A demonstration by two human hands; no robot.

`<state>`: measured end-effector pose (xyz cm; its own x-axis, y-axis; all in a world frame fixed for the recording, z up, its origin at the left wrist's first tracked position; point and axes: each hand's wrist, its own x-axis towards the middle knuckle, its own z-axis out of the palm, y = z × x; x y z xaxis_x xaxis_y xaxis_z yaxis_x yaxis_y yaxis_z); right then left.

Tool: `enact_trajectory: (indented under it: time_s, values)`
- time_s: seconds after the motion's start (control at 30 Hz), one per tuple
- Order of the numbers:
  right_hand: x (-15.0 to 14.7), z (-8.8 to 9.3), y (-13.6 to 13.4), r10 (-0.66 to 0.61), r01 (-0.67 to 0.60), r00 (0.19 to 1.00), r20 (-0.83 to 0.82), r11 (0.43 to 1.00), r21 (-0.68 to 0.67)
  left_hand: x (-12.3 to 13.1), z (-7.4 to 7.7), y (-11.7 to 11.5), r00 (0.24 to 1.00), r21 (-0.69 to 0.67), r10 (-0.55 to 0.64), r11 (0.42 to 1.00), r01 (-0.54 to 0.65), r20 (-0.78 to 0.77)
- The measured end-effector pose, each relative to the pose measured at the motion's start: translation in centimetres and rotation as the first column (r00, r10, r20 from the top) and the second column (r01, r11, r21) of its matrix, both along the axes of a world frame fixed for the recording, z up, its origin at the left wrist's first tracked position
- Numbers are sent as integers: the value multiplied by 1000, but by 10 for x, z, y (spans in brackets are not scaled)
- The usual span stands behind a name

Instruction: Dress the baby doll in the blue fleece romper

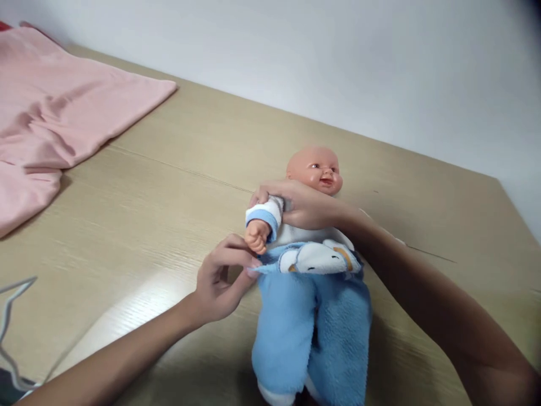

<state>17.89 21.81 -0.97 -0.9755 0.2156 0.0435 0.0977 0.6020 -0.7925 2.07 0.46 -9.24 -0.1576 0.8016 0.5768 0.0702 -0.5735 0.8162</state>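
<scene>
A baby doll (315, 169) lies on its back on the wooden table (160, 192), head away from me. It wears a blue and white fleece suit (313, 321). My left hand (222, 279) pinches the blue edge of the suit at the doll's waist, just under the doll's small hand. My right hand (298, 204) reaches across the doll's chest and grips the white, blue-cuffed sleeve at its upper arm. The doll's other arm is hidden behind my right forearm.
A pink cloth (54, 113) lies spread at the table's far left. A pale wall (338, 56) runs along the back edge. A thin grey wire shape (10, 316) shows at the left edge.
</scene>
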Motion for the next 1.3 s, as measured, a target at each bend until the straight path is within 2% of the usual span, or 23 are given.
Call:
enact_trajectory:
  time_s: [0.1, 0.2, 0.27, 0.33, 0.4, 0.47, 0.57, 0.63, 0.7, 0.77, 0.83, 0.9, 1.07, 1.2, 1.3]
  values:
    - [1, -1, -4, 99, -99, 995, -5, 994, 47, 9, 13, 8, 978, -193, 142, 975, -112, 150]
    - [3, 3, -11, 163, -167, 986, 44, 979, 117, 11, 23, 24, 957, -400, 227, 906, -139, 183]
    - [5, 6, -12, 136, -142, 989, 61, 984, 106, 9, 25, 35, 958, -440, 237, 886, -146, 161]
    - [8, 8, -10, 113, -114, 993, 37, 993, 29, 5, 24, 43, 960, -427, 246, 888, -169, 131]
    - [12, 12, -9, 103, -102, 995, 5, 993, -65, 0, 24, 47, 972, -417, 208, 897, -145, 110]
    - [14, 17, -13, 68, -65, 997, 23, 991, -116, -5, 25, 48, 984, -433, 118, 900, -48, 137]
    - [14, 23, -32, -142, 145, 985, 95, 989, -23, -12, 28, 47, 974, -456, 11, 885, 95, 224]
    - [11, 23, -48, -342, 330, 938, 58, 932, 149, -17, 27, 49, 968, -476, 3, 871, 121, 251]
    - [7, 20, -62, -475, 456, 880, -21, 831, 318, -20, 23, 55, 962, -512, 5, 847, 141, 273]
    - [4, 16, -69, -551, 504, 835, -15, 753, 424, -21, 18, 64, 944, -552, -24, 806, 212, 329]
    - [1, 12, -68, -616, 520, 785, 64, 712, 472, -21, 12, 73, 923, -589, -55, 754, 289, 382]
    - [1, 8, -62, -658, 533, 742, 126, 694, 484, -20, 9, 81, 917, -615, -61, 724, 313, 394]
    - [2, 0, -48, -668, 563, 734, 123, 700, 440, -21, 9, 88, 942, -597, -87, 753, 276, 325]
    - [1, 4, -51, -662, 573, 735, 146, 722, 389, -27, 15, 94, 936, -671, -203, 655, 347, 286]
    - [2, 7, -54, -651, 563, 749, 124, 723, 400, -30, 20, 102, 937, -676, -237, 649, 349, 257]
